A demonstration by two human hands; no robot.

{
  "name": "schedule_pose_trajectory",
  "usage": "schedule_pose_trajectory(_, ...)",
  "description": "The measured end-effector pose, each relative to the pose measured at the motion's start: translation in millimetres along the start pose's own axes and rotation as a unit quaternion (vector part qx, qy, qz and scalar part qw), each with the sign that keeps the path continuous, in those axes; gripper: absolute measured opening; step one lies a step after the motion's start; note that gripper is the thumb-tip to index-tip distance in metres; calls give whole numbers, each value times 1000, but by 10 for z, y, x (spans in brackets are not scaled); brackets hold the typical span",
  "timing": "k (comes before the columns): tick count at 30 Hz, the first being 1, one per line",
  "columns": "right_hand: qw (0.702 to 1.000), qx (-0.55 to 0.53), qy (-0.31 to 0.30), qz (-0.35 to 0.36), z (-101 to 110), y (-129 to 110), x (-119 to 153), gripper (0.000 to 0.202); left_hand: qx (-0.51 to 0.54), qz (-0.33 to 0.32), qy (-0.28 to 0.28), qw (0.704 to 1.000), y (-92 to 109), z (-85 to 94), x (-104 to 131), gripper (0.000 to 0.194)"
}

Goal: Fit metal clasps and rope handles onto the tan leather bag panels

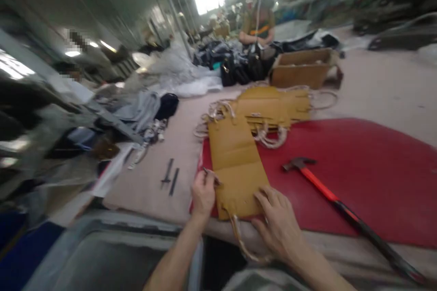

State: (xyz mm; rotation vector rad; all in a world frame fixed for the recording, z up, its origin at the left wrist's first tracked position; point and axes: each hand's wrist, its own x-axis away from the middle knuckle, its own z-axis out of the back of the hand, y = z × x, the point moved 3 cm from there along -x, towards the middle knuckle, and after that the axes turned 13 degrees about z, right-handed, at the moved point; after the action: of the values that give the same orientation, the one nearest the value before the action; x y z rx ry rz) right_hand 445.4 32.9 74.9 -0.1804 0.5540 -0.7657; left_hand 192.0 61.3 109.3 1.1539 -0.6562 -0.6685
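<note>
A mustard-yellow bag panel (235, 154) lies flat in front of me, with wrapped handles at its far and near ends. The near handle (239, 232) hangs over the table edge. At the panel's left edge, my left hand (204, 193) is closed in a pinch on a small dark thin piece, too blurred to name. My right hand (278, 218) lies at the near right corner, its fingertips on the panel and its thumb apart from them. Beyond, more mustard-yellow bag pieces (266, 107) with wrapped handles lie in a pile.
Under the panel is a red sheet (358, 163), with a hammer (327, 191) on it. Two dark thin tools (174, 182) lie to the left. A cardboard box (303, 70) and dark bags (239, 68) stand farther back, near a seated person. A grey bin (129, 232) is below the table edge.
</note>
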Motion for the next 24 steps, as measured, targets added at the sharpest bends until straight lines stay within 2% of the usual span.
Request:
schedule_pose_trajectory(1, 999, 14, -26, -40, 54, -43, 46, 57, -40, 5, 0, 999, -94, 7, 19, 26)
schedule_pose_trajectory(3, 991, 45, -71, -101, 144, -123, 40, 62, -154, -17, 37, 987, -175, 149, -88, 27)
schedule_pose_trajectory(6, 979, 71, -107, -158, 262, -205, -4, 56, -316, -40, 112, 941, -179, 447, -364, 26)
schedule_pose_trajectory(8, 976, 71, -111, -171, 311, -225, 6, 49, -401, -36, 132, 906, -184, 570, -487, 27)
schedule_pose_trajectory(11, 976, 71, -102, -178, 334, -214, 60, 47, -497, -22, 112, 860, -244, 603, -550, 30)
schedule_pose_trajectory(13, 975, 78, -98, -183, 338, -198, 98, 47, -526, -13, 90, 846, -295, 584, -550, 31)
schedule_pose_trajectory(16, 972, 83, -102, -196, 354, -188, 154, 50, -525, -14, 78, 847, -336, 576, -530, 30)
schedule_pose_trajectory(19, 972, 63, -93, -209, 373, -202, 234, 54, -497, -39, 96, 862, -329, 594, -444, 29)
schedule_pose_trajectory(21, 972, 30, -70, -222, 379, -220, 315, 55, -464, -67, 108, 877, -317, 601, -305, 27)
schedule_pose_trajectory(24, 961, -53, -15, -271, 365, -247, 472, 52, -398, -96, 90, 908, -336, 593, 34, 24)
